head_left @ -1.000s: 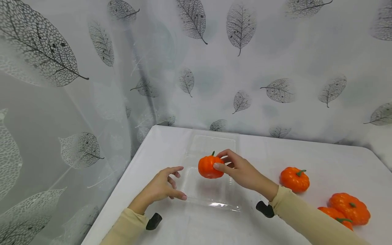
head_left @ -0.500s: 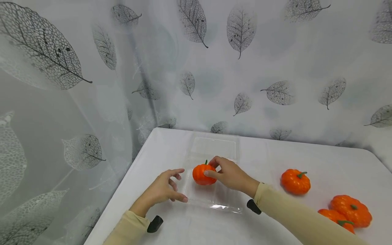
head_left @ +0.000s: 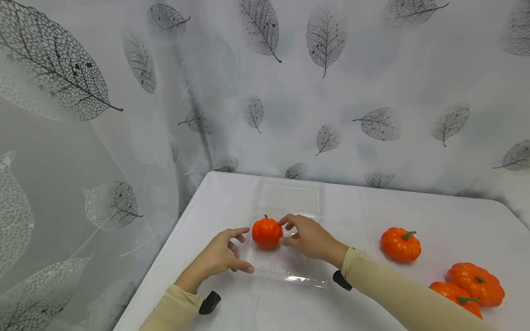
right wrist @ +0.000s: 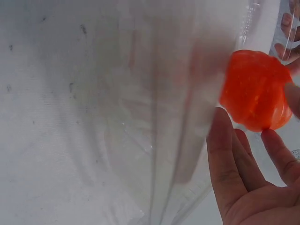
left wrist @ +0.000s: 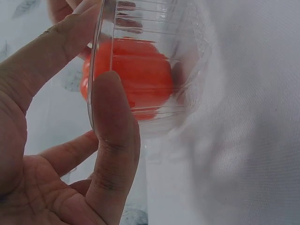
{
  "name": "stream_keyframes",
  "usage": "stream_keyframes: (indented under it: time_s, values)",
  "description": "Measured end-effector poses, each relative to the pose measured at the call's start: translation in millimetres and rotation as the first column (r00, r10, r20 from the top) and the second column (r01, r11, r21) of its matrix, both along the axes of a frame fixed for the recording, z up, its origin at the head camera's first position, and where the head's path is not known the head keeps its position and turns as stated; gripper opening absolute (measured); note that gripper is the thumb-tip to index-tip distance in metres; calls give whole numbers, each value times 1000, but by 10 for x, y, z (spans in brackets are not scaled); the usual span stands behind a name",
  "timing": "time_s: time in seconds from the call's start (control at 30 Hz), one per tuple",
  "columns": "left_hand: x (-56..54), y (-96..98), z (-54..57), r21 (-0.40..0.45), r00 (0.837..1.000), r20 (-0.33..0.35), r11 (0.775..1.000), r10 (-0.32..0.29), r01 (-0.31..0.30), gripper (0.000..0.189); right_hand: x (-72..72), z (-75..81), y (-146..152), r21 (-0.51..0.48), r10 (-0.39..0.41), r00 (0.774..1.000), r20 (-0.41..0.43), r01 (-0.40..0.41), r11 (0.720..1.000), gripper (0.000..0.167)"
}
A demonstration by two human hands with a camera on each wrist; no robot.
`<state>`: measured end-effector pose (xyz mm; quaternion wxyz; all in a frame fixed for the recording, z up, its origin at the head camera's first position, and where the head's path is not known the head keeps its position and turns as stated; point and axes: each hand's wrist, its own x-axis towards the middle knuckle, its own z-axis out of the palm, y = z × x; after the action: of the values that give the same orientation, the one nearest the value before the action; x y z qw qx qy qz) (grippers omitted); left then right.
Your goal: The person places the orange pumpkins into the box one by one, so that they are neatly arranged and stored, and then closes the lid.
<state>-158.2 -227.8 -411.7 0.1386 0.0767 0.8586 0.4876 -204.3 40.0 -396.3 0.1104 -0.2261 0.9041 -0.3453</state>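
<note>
A small orange pumpkin (head_left: 267,233) with a green stem sits in the near half of a clear plastic clamshell box (head_left: 290,277). At its right side is my right hand (head_left: 310,238), fingers loosely bent, thumb and fingertips at the skin without wrapping round it. A fingertip meets the pumpkin (right wrist: 257,91) in the right wrist view. My left hand (head_left: 217,253) stands at the box's left rim with fingers and thumb spread. In the left wrist view its thumb (left wrist: 112,108) lies against the clear wall, and the pumpkin shows through the plastic.
The box's lid half (head_left: 290,197) lies folded back on the white table (head_left: 343,303). One pumpkin (head_left: 400,244) stands to the right, and two more, one a ribbed pumpkin (head_left: 476,284), sit nearer the front right. A leaf-print curtain (head_left: 290,92) hangs behind.
My right hand has moved left and down with the pumpkin into the box, and its hold has loosened while the pumpkin shifted further left. The left hand stays in place.
</note>
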Motion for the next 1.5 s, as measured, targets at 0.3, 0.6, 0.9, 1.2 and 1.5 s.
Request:
stream_keyframes:
  time_s: [0.3, 0.6, 0.9, 1.2, 1.5]
  values:
    - [-11, 5, -7, -2, 1000, 12, 1000, 6, -6, 99, -44, -3, -80, 90, 25, 996, -80, -18, 996, 50]
    - [4, 0, -16, 9, 1000, 0, 1000, -1, 1, 98, -94, 21, -152, 123, 71, 994, -77, -61, 991, 53]
    - [11, -7, -14, 4, 1000, -8, 1000, -3, 3, 98, -42, 78, -173, 72, 55, 998, 38, -58, 996, 53]
    - [34, 7, -5, 2, 1000, 14, 1000, 13, -13, 101, -11, 120, -126, 62, 61, 994, 86, -67, 996, 65]
    - [51, 8, 10, -11, 1000, -7, 1000, 1, -1, 102, 71, 306, 247, -28, 22, 995, 101, -20, 999, 68]
